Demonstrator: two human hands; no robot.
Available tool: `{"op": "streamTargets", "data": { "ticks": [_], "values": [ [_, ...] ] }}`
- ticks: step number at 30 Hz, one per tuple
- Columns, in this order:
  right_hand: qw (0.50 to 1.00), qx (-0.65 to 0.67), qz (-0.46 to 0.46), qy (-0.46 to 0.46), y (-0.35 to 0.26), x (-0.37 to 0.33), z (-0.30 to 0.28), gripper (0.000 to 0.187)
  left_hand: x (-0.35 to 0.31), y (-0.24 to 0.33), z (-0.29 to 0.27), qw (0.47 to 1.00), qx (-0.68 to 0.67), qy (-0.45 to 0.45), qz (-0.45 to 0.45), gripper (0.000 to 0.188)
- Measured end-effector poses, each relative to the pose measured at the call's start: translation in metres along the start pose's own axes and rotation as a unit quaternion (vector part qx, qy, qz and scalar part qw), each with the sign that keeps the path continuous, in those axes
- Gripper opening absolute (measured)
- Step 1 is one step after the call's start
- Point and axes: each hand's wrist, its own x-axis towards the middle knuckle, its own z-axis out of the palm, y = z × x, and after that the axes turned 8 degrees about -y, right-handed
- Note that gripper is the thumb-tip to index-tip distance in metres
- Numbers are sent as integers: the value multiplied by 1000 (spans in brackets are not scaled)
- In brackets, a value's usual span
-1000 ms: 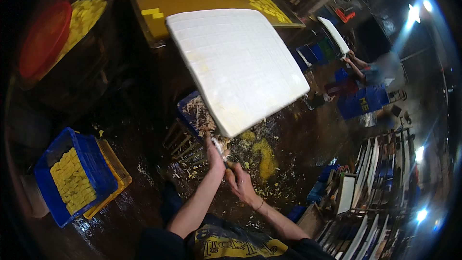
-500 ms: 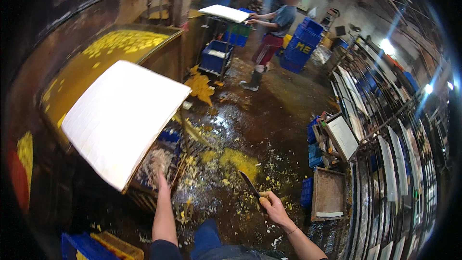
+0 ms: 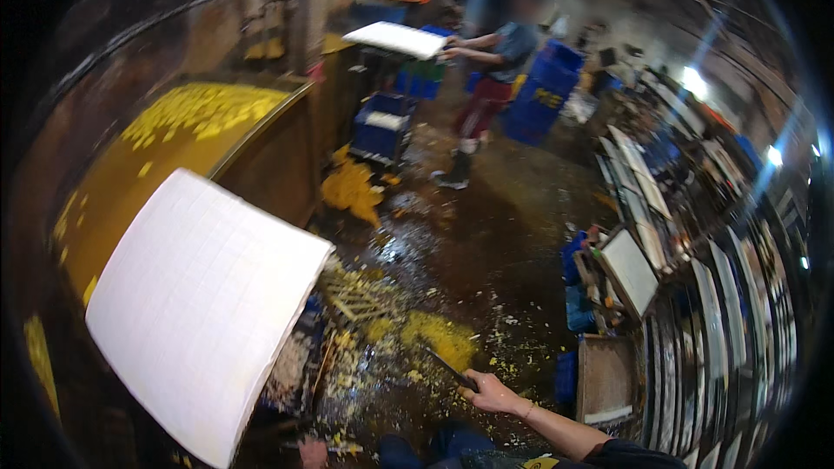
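Observation:
My right hand (image 3: 495, 393) is closed around the handle of a knife (image 3: 449, 368), its dark blade pointing up and left over the wet floor. To the left lies a large white slab (image 3: 204, 304) that looks like tofu, with faint grid lines on its top and its near right side tilted down. Low at the frame's bottom edge, beside the slab's near corner, my left hand (image 3: 313, 452) shows only as a small blurred patch; its fingers are not clear. Pale scraps (image 3: 289, 365) fill a container partly hidden under the slab's right edge.
A vat (image 3: 261, 130) of yellow liquid with floating yellow pieces stands behind the slab. Ahead, another person (image 3: 504, 52) holds a second white slab (image 3: 397, 39). Racks of white boards (image 3: 721, 295) line the right. Yellow crumbs (image 3: 439, 339) litter the wet floor; a blue barrel (image 3: 545, 91) stands farther back.
My left hand has pulled out of the scraps container down to the bottom edge. The view has shifted, with the slab now lower and nearer. My right hand still grips the knife, slightly lower.

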Motion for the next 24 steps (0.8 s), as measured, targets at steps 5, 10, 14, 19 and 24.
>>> {"op": "streamTargets", "data": {
  "ticks": [5,10,14,19,24],
  "values": [
    [982,27,-57,-180,40,63,-5,40,-105,51,-40,970,9,240,27,24],
    [902,-64,-410,-122,69,143,9,53,-287,117,-154,900,-186,394,10,19],
    [846,-91,-517,-94,34,155,-29,47,-433,171,-222,819,-289,492,-54,24],
    [865,-43,-475,-158,-77,105,-136,26,-546,194,-298,654,-258,683,-197,34],
    [878,166,-432,-123,-167,108,-184,25,-530,173,-305,336,-208,895,-205,53]
  ]
}}
